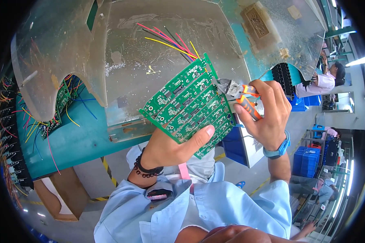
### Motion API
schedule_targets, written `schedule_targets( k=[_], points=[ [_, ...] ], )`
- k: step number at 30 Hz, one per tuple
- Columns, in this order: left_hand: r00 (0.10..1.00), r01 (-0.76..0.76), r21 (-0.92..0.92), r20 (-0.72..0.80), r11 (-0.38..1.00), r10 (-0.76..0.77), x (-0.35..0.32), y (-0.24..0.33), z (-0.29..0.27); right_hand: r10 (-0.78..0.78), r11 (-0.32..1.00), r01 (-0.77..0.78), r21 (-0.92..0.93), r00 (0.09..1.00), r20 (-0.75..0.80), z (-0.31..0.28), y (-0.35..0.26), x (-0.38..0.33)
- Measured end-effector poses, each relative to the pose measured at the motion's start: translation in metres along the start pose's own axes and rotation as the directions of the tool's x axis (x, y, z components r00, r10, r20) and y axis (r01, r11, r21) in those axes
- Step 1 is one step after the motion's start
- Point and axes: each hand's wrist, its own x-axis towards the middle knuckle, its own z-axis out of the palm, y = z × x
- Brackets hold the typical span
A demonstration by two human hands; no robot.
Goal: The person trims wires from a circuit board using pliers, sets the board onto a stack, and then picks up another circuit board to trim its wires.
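A green circuit board panel [184,106], split into several long strips, is gripped by my left hand [182,149], its thumb across the near edge and the other fingers hidden beneath. Red, yellow and black wires [172,42] stick out past the panel's far end. In my right hand [267,111] is a pair of side cutters [242,95] with orange and grey handles. The cutter jaws are at the panel's right edge strip, near its far corner; whether they touch it I cannot tell.
Clear plastic shields [61,48] stand on the teal bench [89,139], with small scraps on the surface behind the panel. More wired boards [63,99] lie at the left beside a black rack [12,133]. A cardboard box [65,194] is below. Co-workers [322,79] and blue crates [305,162] are at the right.
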Motion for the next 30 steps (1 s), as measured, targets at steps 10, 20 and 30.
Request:
schedule_targets(
  k=[10, 20, 30],
  points=[
    [0.998, -0.062, 0.061, 0.014, 0.996, 0.061, 0.002, 0.001, -0.001, -0.012, 0.998, 0.015, -0.064, 0.998, 0.055, -0.004, -0.007, 0.005],
    [0.996, -0.086, 0.110, 0.017, 0.990, 0.084, 0.002, 0.000, -0.001, 0.073, 0.997, -0.073, -0.004, 0.990, 0.120, -0.004, -0.007, -0.003],
    [0.997, -0.078, 0.063, 0.024, 0.995, 0.077, 0.003, -0.001, 0.001, 0.026, 0.999, -0.023, -0.046, 0.998, 0.061, -0.002, -0.010, 0.007]
  ],
)
